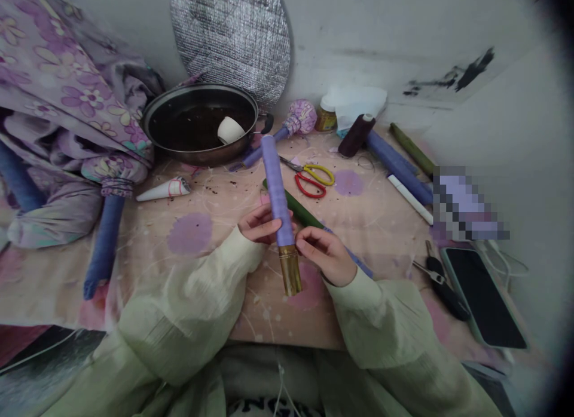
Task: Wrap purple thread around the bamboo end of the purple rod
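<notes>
My left hand (pixel 261 224) and my right hand (pixel 323 255) hold a lilac-wrapped rod (pixel 277 190) upright between them, gripping it just above its lower end. That end sits in a gold metallic sleeve (pixel 290 272), which reaches down past my right hand. Behind the rod and under my hands lies a green-wrapped stick (pixel 299 207). A blue-wrapped stick (pixel 356 262) emerges beside my right wrist, its other end hidden. Pale green sleeves cover both my forearms.
A dark pan (pixel 197 121) holding a white cup stands at the back, beside red-and-yellow scissors (pixel 311 178), a dark thread spool (pixel 356 135) and a lilac-headed stick (pixel 287 127). A smartphone (pixel 483 297) and black-handled pliers (pixel 442 285) lie at the right. Floral fabric (pixel 58 88) heaps at the left.
</notes>
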The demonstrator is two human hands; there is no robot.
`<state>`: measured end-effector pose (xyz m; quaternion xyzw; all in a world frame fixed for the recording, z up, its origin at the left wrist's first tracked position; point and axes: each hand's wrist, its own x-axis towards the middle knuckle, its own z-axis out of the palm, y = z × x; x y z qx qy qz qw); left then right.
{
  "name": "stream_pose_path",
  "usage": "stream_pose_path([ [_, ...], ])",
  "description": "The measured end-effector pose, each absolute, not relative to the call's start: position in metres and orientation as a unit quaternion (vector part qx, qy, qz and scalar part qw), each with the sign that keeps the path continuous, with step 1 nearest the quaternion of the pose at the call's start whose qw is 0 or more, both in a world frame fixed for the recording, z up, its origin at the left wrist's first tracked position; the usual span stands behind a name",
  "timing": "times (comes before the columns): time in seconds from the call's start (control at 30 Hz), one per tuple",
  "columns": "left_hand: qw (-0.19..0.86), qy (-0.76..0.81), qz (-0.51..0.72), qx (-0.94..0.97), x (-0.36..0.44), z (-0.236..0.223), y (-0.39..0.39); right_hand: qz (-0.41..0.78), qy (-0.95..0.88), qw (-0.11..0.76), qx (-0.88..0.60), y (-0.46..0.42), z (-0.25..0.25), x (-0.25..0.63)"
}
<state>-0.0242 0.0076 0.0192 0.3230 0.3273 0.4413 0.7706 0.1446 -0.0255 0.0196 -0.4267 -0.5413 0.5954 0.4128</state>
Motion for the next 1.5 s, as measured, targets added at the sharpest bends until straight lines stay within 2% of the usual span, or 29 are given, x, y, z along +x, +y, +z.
stream_pose_path([
  [0.2, 0.775, 0.302, 0.437, 0.342, -0.024, 0.023, 0.003, 0.640, -0.508, 0.404, -0.412, -0.024, 0.020, 0.144],
  [0.43, 0.769, 0.253, 0.476, 0.343, -0.015, 0.024, -0.006, 0.742, -0.491, 0.337, -0.308, -0.024, 0.013, 0.148],
  [0.53, 0.766, 0.246, 0.475, 0.357, -0.012, 0.020, -0.005, 0.764, -0.462, 0.339, -0.297, -0.025, 0.014, 0.147],
  [0.67, 0.750, 0.299, 0.458, 0.373, -0.012, 0.016, -0.002, 0.727, -0.426, 0.384, -0.378, -0.025, 0.015, 0.143],
  [0.8, 0.682, 0.412, 0.454, 0.399, -0.013, 0.015, 0.000, 0.635, -0.498, 0.379, -0.452, -0.028, 0.013, 0.139],
  [1.1, 0.633, 0.468, 0.464, 0.407, -0.013, 0.024, 0.010, 0.530, -0.598, 0.377, -0.468, -0.027, 0.018, 0.144],
  [1.5, 0.584, 0.440, 0.512, 0.450, -0.015, 0.021, 0.013, 0.600, -0.512, 0.430, -0.439, -0.021, 0.021, 0.150],
])
